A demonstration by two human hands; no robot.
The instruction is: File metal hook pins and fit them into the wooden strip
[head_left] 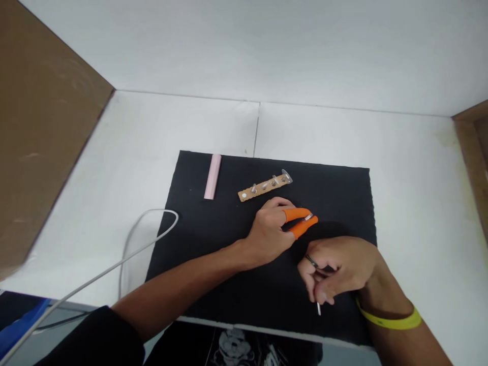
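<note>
My left hand (270, 229) wears orange finger covers on its thumb and index finger. Pinched between those two tips is a small shiny piece (308, 217), too small to name. Close by on the right, my right hand (339, 267) is closed, with a dark ring on one finger. From its fingers a thin silvery stick (319, 308) pokes out toward me; the rest of it is hidden. Beyond my left hand lies a brown strip (263, 188) with several small clear and metallic pieces standing on it and a white dot at one end.
A black mat (213, 239) covers part of the white table (412, 178). On its far left lies a pale pink bar (212, 176). A white cable (114, 265) loops over the left side of the mat. White and brown panels (46, 122) enclose the table.
</note>
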